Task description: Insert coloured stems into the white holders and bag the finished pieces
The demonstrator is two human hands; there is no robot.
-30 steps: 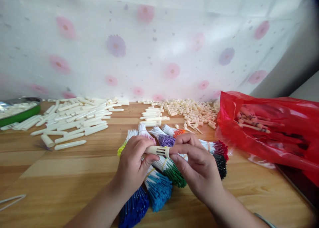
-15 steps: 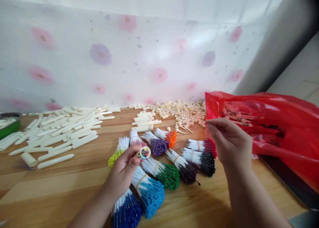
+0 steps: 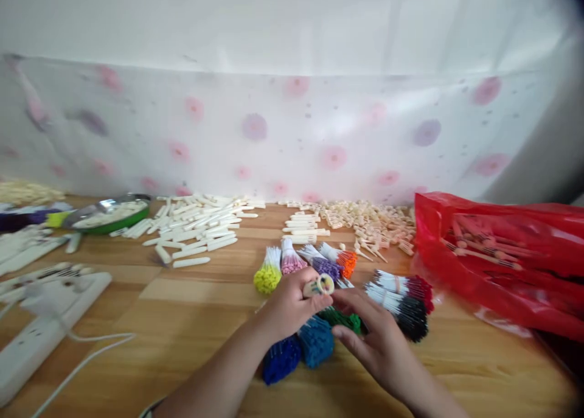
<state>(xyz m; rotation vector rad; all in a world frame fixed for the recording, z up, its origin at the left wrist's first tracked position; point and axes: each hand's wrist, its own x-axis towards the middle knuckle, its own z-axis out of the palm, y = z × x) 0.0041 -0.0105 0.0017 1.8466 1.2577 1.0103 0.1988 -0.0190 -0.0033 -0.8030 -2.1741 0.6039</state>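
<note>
My left hand [image 3: 285,305] is closed around a short white pen barrel [image 3: 312,289], its round open end facing me with small coloured bits showing inside. Close beside it, my right hand [image 3: 376,330] hovers over the bundles with thumb and fingers apart and nothing visible in them. Under the hands lie banded bundles of thin white sticks with coloured ends: a green bundle [image 3: 342,320], partly hidden, a light blue bundle [image 3: 316,342] and a dark blue bundle [image 3: 281,360]. Farther back are a yellow bundle [image 3: 267,273], a pink bundle [image 3: 292,260], a purple bundle [image 3: 323,264] and an orange bundle [image 3: 345,261].
A black bundle [image 3: 410,317] and a dark red bundle [image 3: 422,290] lie right. Behind are piled white tubes [image 3: 205,220] and small cream parts [image 3: 374,223]. A red plastic bag [image 3: 502,284] holds pen parts. Left are a green bowl [image 3: 109,223] and a power strip [image 3: 50,333].
My right hand has left the red bag's edge and come left beside my left hand, its fingers now apart. The view has swung left, bringing the power strip in.
</note>
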